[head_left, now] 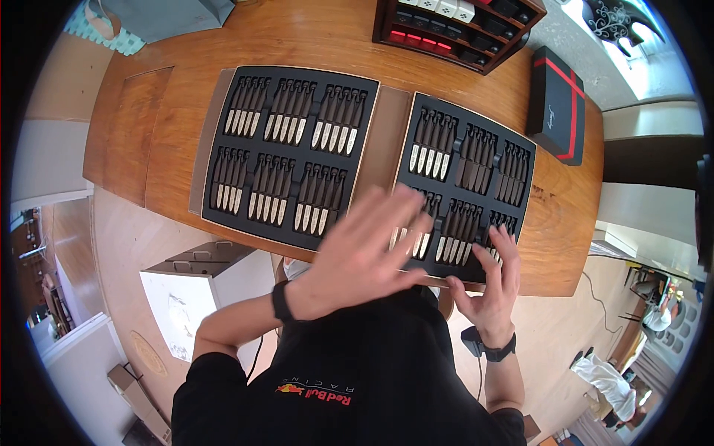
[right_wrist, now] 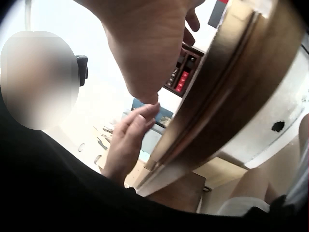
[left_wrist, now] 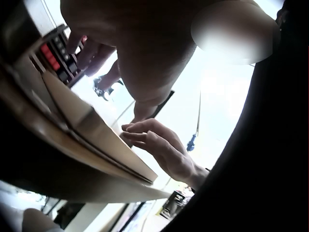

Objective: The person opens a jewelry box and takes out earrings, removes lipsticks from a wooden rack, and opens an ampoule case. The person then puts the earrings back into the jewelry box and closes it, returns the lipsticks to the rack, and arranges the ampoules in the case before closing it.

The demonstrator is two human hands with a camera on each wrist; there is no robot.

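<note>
A wide case lies spread on the wooden table with two black trays, a left tray (head_left: pixel 256 147) and a right tray (head_left: pixel 460 195). Each tray holds several groups of slim dark pieces (head_left: pixel 284 186) with pale, rounded tips; their kind is unclear. Blurred by motion, my left hand (head_left: pixel 364 241) is over the right tray's lower left corner, fingers extended and partly hiding the pieces there. My right hand (head_left: pixel 494 290) is at that tray's lower right corner, with fingers spread over the last group and thumb near the front edge. Both hands appear from the side in the wrist views.
Behind the case stands a dark wooden rack (head_left: pixel 457 33) with white and red items. A black box (head_left: pixel 556 108) with a red ribbon lies at the back right. A grey bag (head_left: pixel 171 22) sits at the back left. Below the table is a white cabinet (head_left: pixel 190 312).
</note>
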